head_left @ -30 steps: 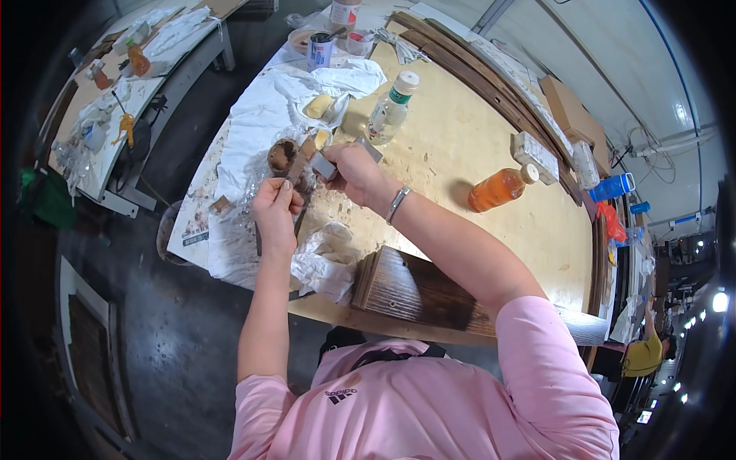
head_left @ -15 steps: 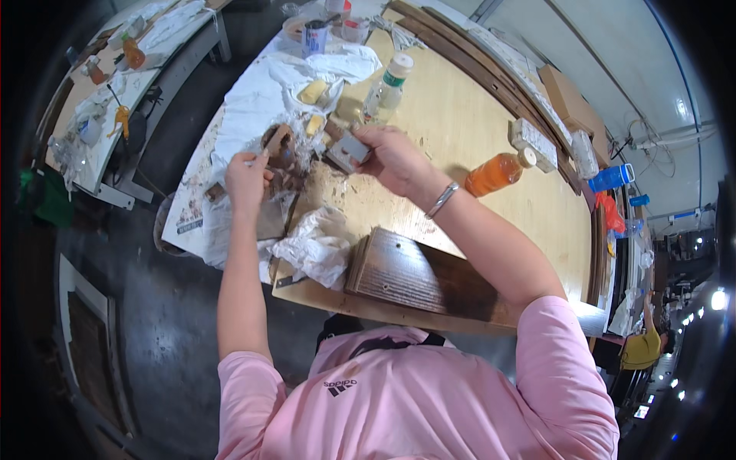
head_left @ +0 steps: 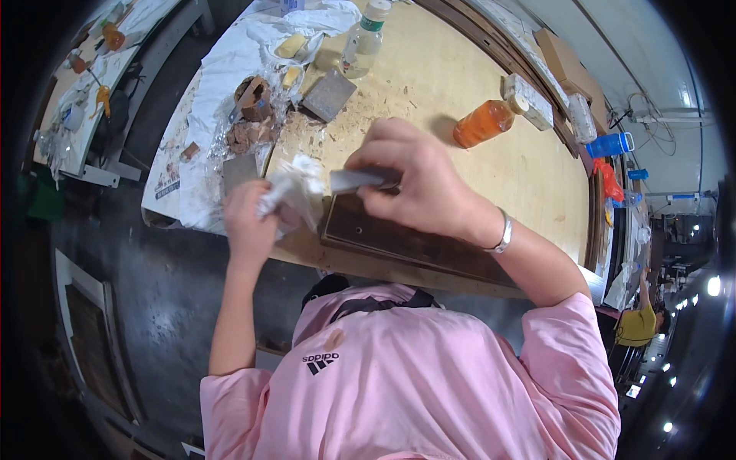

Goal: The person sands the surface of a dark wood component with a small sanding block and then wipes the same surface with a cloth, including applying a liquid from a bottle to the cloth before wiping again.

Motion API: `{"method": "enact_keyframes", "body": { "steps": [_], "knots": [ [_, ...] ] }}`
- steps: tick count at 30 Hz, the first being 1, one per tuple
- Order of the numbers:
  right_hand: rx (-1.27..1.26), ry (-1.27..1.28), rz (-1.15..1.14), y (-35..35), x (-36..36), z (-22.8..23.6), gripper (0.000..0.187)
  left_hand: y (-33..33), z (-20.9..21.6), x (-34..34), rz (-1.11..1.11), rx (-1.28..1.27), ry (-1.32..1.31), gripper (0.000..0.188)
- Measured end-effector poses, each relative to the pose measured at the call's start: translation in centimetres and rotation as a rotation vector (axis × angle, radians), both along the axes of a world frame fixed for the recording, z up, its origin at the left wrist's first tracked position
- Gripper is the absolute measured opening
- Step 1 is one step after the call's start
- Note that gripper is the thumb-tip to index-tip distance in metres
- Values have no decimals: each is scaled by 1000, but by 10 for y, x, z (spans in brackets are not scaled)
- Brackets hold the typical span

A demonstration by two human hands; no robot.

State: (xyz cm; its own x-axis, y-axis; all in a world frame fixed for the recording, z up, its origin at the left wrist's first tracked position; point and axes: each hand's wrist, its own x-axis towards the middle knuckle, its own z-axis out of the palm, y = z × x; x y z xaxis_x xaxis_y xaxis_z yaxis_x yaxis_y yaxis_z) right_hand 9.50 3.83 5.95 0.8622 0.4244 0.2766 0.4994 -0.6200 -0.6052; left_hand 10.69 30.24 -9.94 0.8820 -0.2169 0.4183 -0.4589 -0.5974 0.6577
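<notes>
A crumpled white cloth or paper wad [head_left: 287, 201] is gripped in my left hand [head_left: 249, 218], its loose folds hanging beside the dark board's end. My right hand [head_left: 418, 176] is closed around a flat grey piece [head_left: 354, 181] with a dark underside, seen nearly edge-on and blurred. It hovers just above the dark brown wooden board [head_left: 383, 238], which lies along the table's near edge. Beyond my hands, a square grey plate [head_left: 328, 96] rests on the tabletop. To its left sits a brown, torn-open tub of putty-like material [head_left: 253, 100].
An orange-filled bottle [head_left: 483, 124] leans over at the right. A clear bottle [head_left: 363, 42] stands at the back. Yellow pieces [head_left: 291, 46] lie on white plastic sheeting [head_left: 211, 92]. Brown crumbs litter the wooden tabletop [head_left: 429, 69]. Long dark boards [head_left: 529, 84] line the far right edge.
Both hands have come nearer to my body. My left hand has picked up the white wad from beside the board. My right hand has moved from beside the putty to over the board.
</notes>
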Motion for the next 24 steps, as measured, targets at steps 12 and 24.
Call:
{"method": "enact_keyframes", "body": {
  "steps": [12, 24],
  "knots": [
    [-234, -335, -63, -4, 16, -18, 15, 94, 86, -76, 265, -904, -79, 39],
    [659, 321, -734, -50, -41, -13, 16, 25, 123, -66, 151, -862, 259, 45]
  ]
}}
